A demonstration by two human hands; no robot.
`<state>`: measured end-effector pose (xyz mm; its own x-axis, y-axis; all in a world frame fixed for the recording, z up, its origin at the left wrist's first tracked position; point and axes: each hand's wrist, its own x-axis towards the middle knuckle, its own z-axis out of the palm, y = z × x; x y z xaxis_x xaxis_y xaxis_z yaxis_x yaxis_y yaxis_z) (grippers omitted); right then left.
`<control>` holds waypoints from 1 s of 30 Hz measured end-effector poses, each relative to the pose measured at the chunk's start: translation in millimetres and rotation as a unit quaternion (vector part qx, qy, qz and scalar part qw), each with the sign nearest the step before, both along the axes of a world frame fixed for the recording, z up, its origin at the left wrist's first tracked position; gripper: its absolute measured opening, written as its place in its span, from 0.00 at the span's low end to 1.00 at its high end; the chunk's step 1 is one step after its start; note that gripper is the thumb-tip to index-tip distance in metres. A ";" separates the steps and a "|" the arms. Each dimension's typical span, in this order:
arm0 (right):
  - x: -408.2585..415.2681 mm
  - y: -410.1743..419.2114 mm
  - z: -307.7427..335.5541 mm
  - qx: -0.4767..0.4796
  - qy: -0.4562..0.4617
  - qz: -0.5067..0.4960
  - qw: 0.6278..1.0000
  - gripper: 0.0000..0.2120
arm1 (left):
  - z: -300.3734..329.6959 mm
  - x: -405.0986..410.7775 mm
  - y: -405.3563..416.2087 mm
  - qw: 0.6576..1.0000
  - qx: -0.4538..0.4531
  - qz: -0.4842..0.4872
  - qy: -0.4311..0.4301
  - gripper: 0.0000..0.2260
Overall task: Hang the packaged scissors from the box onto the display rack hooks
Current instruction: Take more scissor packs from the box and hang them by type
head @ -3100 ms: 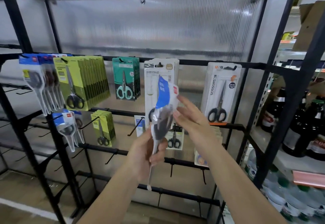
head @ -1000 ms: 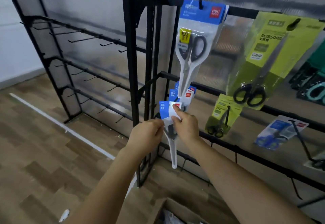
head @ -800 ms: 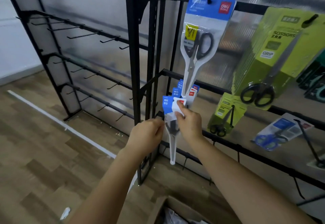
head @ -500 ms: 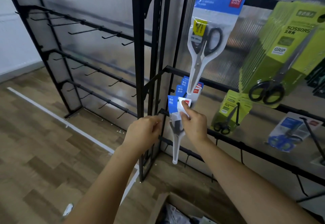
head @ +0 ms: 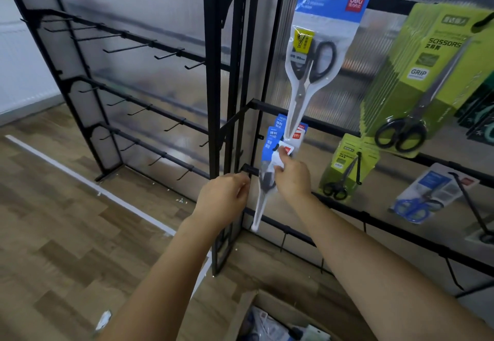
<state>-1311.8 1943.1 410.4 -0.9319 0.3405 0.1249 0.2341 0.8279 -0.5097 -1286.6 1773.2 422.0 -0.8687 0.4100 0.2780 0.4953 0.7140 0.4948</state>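
**Scissors pack held at a low hook**

The right hand (head: 292,177) pinches the white and blue header of a packaged scissors (head: 264,183) between thumb and fingers, holding it up against the tip of a low hook (head: 275,148) on the black display rack (head: 213,73). The pack hangs straight down, its clear point low near the bottom rail. Behind it on the same hook sit more blue-topped packs (head: 278,126). The left hand (head: 224,199) is loosely curled just beside the pack's left edge, by a rack bracket; I cannot tell whether it grips anything. Above hangs a larger blue-headed scissors pack (head: 318,46), and to the right green scissors cards (head: 427,78), smaller green cards (head: 344,169) and a blue-handled pair (head: 427,193). The open cardboard box (head: 267,319) sits on the wooden floor (head: 66,233) below the arms.
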 end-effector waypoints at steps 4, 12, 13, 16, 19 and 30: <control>-12.5 9.8 18.3 -0.021 -0.102 0.022 0.994 0.31 | 5.0 0.8 3.8 1.000 -0.008 -0.018 0.000 0.10; 42.9 35.6 -5.6 -0.065 -0.067 -0.010 0.996 0.16 | -4.1 19.3 34.3 0.997 -0.034 -0.062 -0.034 0.10; 53.8 41.7 -13.5 -0.072 -0.083 -0.019 0.994 0.17 | -9.8 23.6 40.9 0.996 -0.036 -0.069 -0.041 0.10; 88.1 64.2 -37.1 -0.077 -0.138 -0.048 0.986 0.20 | -27.3 40.5 58.9 0.992 -0.045 -0.092 -0.079 0.09; 127.6 89.6 -63.9 -0.093 -0.173 -0.078 0.977 0.15 | -48.4 58.2 74.0 0.984 -0.035 -0.104 -0.139 0.08; 314.2 140.1 -269.1 -0.150 -0.308 -0.104 0.934 0.17 | -232.8 156.0 92.7 0.942 -0.184 -0.063 -0.274 0.12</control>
<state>-997.6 2083.2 141.3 -0.7061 0.4552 -0.5424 0.6983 0.5745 -0.4269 -1130.7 1865.8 189.1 -0.7786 0.4997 -0.3795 0.3290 0.8401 0.4312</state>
